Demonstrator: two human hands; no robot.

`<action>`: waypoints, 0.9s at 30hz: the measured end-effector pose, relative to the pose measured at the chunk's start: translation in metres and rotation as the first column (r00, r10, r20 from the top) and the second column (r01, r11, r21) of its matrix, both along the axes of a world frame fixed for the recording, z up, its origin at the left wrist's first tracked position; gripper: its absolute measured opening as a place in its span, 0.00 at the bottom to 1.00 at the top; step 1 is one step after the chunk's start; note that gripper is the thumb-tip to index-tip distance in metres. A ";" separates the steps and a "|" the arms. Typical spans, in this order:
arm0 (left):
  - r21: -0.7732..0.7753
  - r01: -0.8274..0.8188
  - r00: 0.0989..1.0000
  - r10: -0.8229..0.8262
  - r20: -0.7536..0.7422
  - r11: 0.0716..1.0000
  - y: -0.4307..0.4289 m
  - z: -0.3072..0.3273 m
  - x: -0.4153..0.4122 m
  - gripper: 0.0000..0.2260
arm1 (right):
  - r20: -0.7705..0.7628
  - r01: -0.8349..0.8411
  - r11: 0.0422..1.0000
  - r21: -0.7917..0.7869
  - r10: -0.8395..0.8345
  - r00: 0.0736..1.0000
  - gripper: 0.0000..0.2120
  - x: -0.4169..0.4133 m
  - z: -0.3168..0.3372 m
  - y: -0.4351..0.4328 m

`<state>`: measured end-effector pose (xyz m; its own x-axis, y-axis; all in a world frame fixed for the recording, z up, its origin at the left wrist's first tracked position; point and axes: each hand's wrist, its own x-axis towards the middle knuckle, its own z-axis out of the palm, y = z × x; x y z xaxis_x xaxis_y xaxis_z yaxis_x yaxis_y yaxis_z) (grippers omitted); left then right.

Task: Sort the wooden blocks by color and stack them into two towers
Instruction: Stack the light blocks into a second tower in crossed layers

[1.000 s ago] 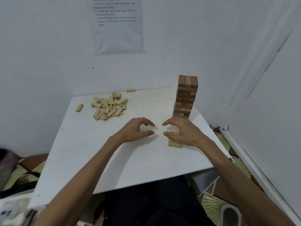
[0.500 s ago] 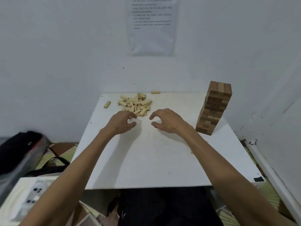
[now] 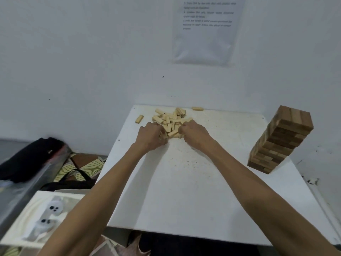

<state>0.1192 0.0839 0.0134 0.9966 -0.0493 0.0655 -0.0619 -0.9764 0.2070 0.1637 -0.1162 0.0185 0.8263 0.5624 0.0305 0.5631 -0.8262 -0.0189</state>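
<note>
Fingers (image 3: 160, 129) of L hand (image 3: 150, 136) and fingers (image 3: 183, 128) of R hand (image 3: 196, 134) are lying curled into the near edge of the pile of pale rectangular wooden blocks (image 3: 171, 118), touching them; whether they are clamping any block, cannot tell. The pile is sitting at far-left of the white square counter (image 3: 184, 196). The tall tower of dark brown wooden blocks (image 3: 280, 139) is standing at the right edge, well apart.

Left hand (image 3: 150, 134), right hand (image 3: 195, 133): fingers (image 3: 159, 128) tips buried in pale block pile (image 3: 170, 119); grip undeterminable. Wall sheet (image 3: 206, 34) cut by top edge, print unreadable. Black bag (image 3: 27, 157) blurred.
</note>
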 end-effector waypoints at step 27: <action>-0.241 0.067 0.996 -0.049 0.080 0.968 -0.007 -0.006 -0.050 0.13 | -0.163 0.071 0.959 0.275 -0.027 0.986 0.19 -0.039 -0.002 -0.025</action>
